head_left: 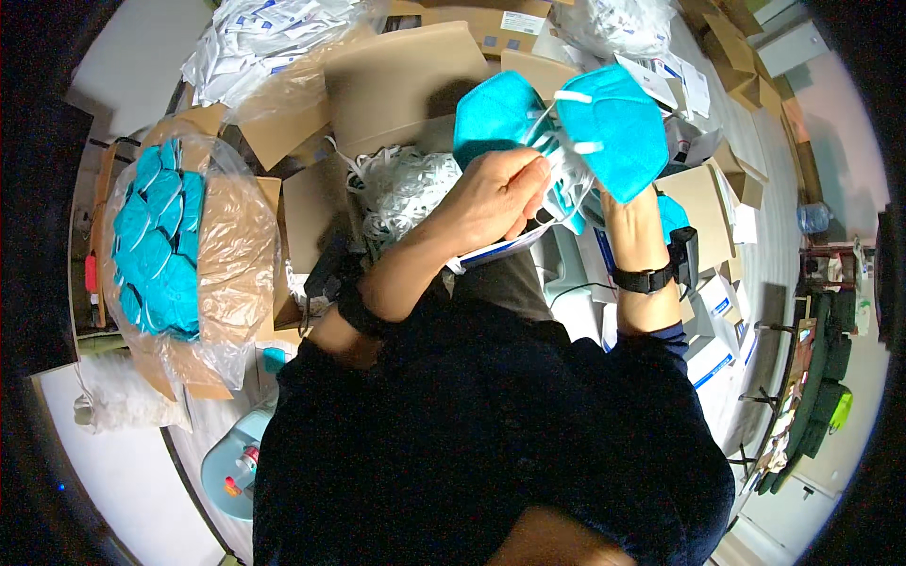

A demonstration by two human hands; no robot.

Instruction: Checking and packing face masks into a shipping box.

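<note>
Two teal folded face masks [618, 132] with white straps are raised over the boxes in front of me. My left hand [505, 189] is closed, its fingertips pinched on the thin white straps beside the masks. My right hand [628, 212] is behind the right-hand mask and holds it up from below; most of its fingers are hidden. Short white pieces cross the left edge of that mask, and I cannot make out what they are. The second teal mask [495, 113] is just above my left hand. More white straps bunch between the hands.
Left, a plastic-lined carton [231, 255] holds several teal masks. An open cardboard box [311, 203] contains a heap of white straps [406, 189]. Bags of white packets [274, 42] lie at the back. White-and-blue boxes [713, 358] are right; a blue stool [226, 462] stands lower left.
</note>
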